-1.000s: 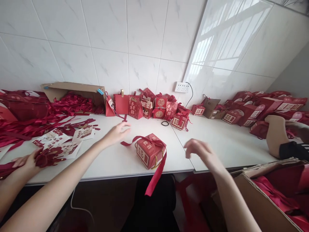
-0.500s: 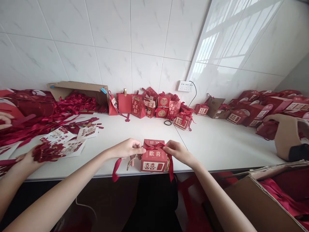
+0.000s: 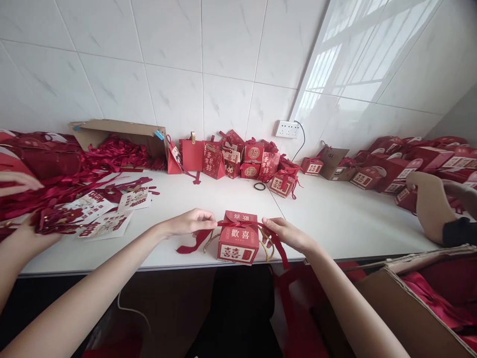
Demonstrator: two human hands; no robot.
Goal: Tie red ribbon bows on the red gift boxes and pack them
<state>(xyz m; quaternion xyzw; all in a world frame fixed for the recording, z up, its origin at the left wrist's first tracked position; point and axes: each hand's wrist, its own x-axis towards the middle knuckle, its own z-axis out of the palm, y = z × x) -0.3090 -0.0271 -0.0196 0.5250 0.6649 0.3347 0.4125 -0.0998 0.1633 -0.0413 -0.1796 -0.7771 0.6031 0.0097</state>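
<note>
Tbl (image 3: 328,214): L hand (image 3: 192,222), R hand (image 3: 286,232) pinch ribbon (image 3: 194,242); knot(?) (image 3: 242,224) unclear.

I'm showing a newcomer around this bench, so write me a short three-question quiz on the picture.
1. What do the left hand and right hand each hold?
2. True or false: the black ring lies on the white table, apart from the red box between the hands.
3. Fill in the blank: the cords at the box's sides are ____ in colour.

Key: 1. Each holds one side of the red ribbon. 2. True. 3. Gold.
</note>
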